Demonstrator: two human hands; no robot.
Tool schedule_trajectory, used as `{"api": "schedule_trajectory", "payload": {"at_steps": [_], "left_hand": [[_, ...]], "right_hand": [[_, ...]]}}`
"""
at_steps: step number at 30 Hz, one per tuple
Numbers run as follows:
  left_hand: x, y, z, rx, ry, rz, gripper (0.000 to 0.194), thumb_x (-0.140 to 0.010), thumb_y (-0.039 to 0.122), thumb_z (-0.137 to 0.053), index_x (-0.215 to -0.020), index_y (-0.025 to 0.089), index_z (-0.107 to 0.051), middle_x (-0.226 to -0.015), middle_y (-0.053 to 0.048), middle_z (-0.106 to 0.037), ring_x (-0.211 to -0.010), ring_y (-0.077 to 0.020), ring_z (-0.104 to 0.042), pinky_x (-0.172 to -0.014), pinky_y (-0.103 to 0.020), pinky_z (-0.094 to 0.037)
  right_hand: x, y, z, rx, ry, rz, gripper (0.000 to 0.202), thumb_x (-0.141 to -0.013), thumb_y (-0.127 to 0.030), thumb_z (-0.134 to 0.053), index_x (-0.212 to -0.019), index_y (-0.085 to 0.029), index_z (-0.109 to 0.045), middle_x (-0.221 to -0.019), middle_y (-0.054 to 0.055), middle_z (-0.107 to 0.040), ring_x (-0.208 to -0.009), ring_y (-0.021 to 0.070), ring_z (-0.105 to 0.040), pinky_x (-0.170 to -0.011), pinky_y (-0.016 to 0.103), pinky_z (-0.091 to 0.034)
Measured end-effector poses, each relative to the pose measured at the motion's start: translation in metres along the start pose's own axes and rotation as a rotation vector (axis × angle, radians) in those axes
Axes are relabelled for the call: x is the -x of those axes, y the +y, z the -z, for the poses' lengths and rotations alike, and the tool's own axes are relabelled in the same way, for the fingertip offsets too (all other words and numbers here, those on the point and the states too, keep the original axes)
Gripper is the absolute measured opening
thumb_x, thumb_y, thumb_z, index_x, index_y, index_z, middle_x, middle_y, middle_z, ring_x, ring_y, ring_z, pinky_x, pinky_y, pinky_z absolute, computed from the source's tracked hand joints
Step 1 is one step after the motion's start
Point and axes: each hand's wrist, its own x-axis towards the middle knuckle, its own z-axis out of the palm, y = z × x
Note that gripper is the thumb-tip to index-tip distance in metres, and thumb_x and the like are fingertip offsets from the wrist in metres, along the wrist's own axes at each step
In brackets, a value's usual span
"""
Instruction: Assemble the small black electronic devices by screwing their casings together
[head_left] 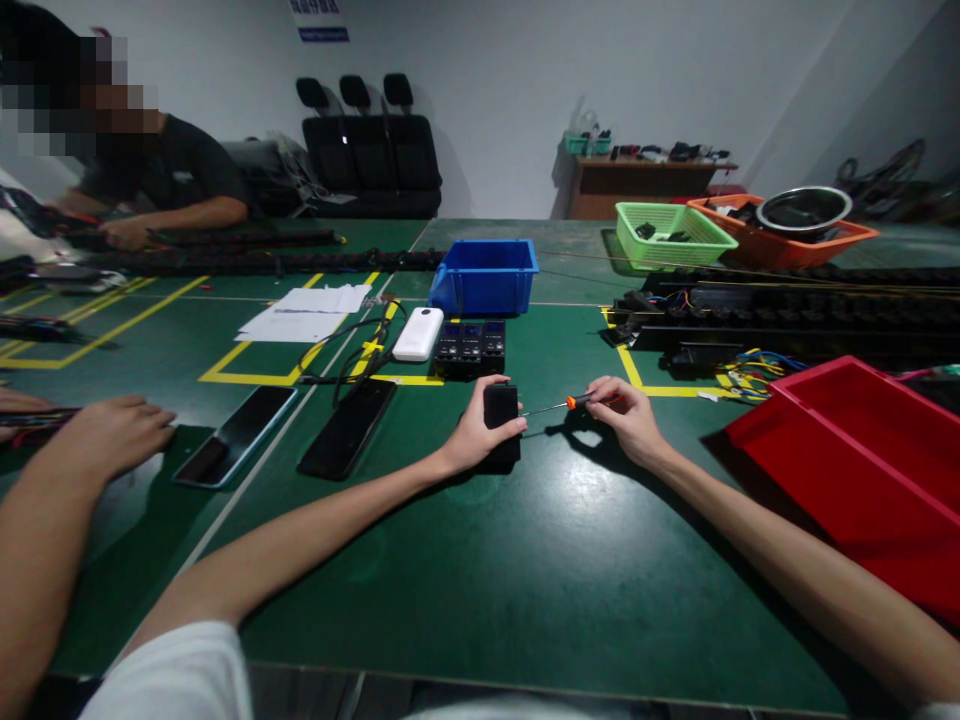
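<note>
My left hand is closed around a small black box, thumb across its near face and fingers behind the top. In my right hand is a screwdriver with an orange and black handle, held between thumb and fingers. Its thin shaft points left, and the tip meets the right side of the box near my left thumb. Whether the tip sits in a screw is too small to tell. Just beyond my left hand stand several black modules side by side, with small screens on top.
Two phones and a white power bank lie left of the box. Behind stands a blue bin. A red bin and black rails with loose wires are on the right. Another person's arm rests at far left.
</note>
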Motion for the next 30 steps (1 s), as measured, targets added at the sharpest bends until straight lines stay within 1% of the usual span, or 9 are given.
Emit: {"api": "schedule_trajectory", "payload": {"at_steps": [1, 3, 6, 9, 12, 14, 17, 23, 30], "left_hand": [[0.000, 0.000, 0.000, -0.001, 0.000, 0.000, 0.067, -0.073, 0.034, -0.076, -0.125, 0.025, -0.035, -0.105, -0.005, -0.060, -0.085, -0.0161, -0.066, -0.080, -0.035, -0.053], [0.000, 0.000, 0.000, -0.004, -0.003, -0.001, 0.067, -0.073, 0.034, -0.076, -0.125, 0.025, -0.035, -0.105, -0.005, -0.060, -0.086, -0.0162, -0.066, -0.081, -0.035, -0.053], [0.000, -0.002, 0.001, -0.011, -0.002, -0.004, 0.067, -0.073, 0.034, -0.076, -0.126, 0.025, -0.035, -0.105, -0.005, -0.059, -0.086, -0.0164, -0.066, -0.081, -0.036, -0.053], [-0.001, -0.002, 0.001, -0.016, 0.000, -0.006, 0.068, -0.073, 0.034, -0.076, -0.126, 0.025, -0.035, -0.105, -0.005, -0.059, -0.087, -0.0164, -0.066, -0.081, -0.036, -0.053], [-0.001, -0.002, 0.001, -0.014, -0.002, -0.007, 0.068, -0.073, 0.034, -0.076, -0.126, 0.025, -0.035, -0.105, -0.005, -0.059, -0.087, -0.0162, -0.066, -0.081, -0.036, -0.052], [0.000, -0.002, 0.001, -0.009, -0.001, -0.004, 0.068, -0.073, 0.034, -0.076, -0.126, 0.025, -0.035, -0.105, -0.005, -0.059, -0.086, -0.0162, -0.066, -0.081, -0.035, -0.052], [0.000, -0.002, 0.001, 0.000, 0.001, -0.002, 0.068, -0.073, 0.034, -0.077, -0.126, 0.025, -0.035, -0.105, -0.005, -0.060, -0.086, -0.0162, -0.066, -0.081, -0.035, -0.052], [0.000, -0.004, 0.001, 0.003, -0.001, -0.012, 0.067, -0.073, 0.034, -0.077, -0.125, 0.026, -0.036, -0.105, -0.005, -0.060, -0.086, -0.0158, -0.066, -0.081, -0.035, -0.052], [0.000, -0.002, 0.001, 0.000, -0.004, -0.006, 0.067, -0.073, 0.034, -0.076, -0.126, 0.025, -0.036, -0.105, -0.005, -0.060, -0.086, -0.0160, -0.066, -0.081, -0.036, -0.053]], "right_hand": [[0.000, 0.000, 0.000, 0.006, 0.003, -0.007, 0.018, -0.073, -0.033, -0.076, -0.075, -0.020, -0.063, -0.088, 0.003, -0.061, -0.085, 0.0175, -0.059, -0.073, 0.029, -0.049], [0.001, -0.001, 0.000, 0.022, 0.009, -0.047, 0.019, -0.074, -0.035, -0.075, -0.083, -0.021, -0.066, -0.086, 0.002, -0.062, -0.077, 0.0159, -0.059, -0.068, 0.028, -0.049], [0.002, -0.003, -0.002, 0.045, 0.016, -0.112, 0.025, -0.082, -0.042, -0.067, -0.098, -0.022, -0.067, -0.076, 0.000, -0.062, -0.063, 0.0138, -0.056, -0.060, 0.027, -0.046], [0.002, -0.008, -0.005, 0.108, 0.045, -0.128, 0.029, -0.087, -0.047, -0.060, -0.096, -0.021, -0.067, -0.064, -0.002, -0.057, -0.052, 0.0118, -0.051, -0.051, 0.024, -0.041], [0.002, -0.012, -0.006, 0.165, 0.056, -0.129, 0.029, -0.085, -0.047, -0.062, -0.094, -0.020, -0.067, -0.057, -0.004, -0.051, -0.046, 0.0100, -0.045, -0.045, 0.023, -0.035], [0.002, -0.012, -0.006, 0.157, 0.052, -0.128, 0.029, -0.084, -0.046, -0.064, -0.098, -0.021, -0.066, -0.059, -0.004, -0.052, -0.046, 0.0099, -0.046, -0.045, 0.023, -0.036], [0.002, -0.007, -0.004, 0.119, 0.068, -0.105, 0.030, -0.081, -0.044, -0.068, -0.101, -0.023, -0.064, -0.067, -0.003, -0.057, -0.051, 0.0112, -0.051, -0.048, 0.024, -0.041], [0.002, -0.002, -0.002, 0.069, 0.085, -0.084, 0.027, -0.078, -0.040, -0.072, -0.098, -0.024, -0.064, -0.076, -0.001, -0.060, -0.057, 0.0124, -0.055, -0.054, 0.026, -0.047], [0.003, -0.002, -0.001, 0.072, 0.103, -0.078, 0.029, -0.076, -0.041, -0.073, -0.095, -0.024, -0.061, -0.081, -0.001, -0.060, -0.060, 0.0125, -0.056, -0.055, 0.026, -0.047]]}}
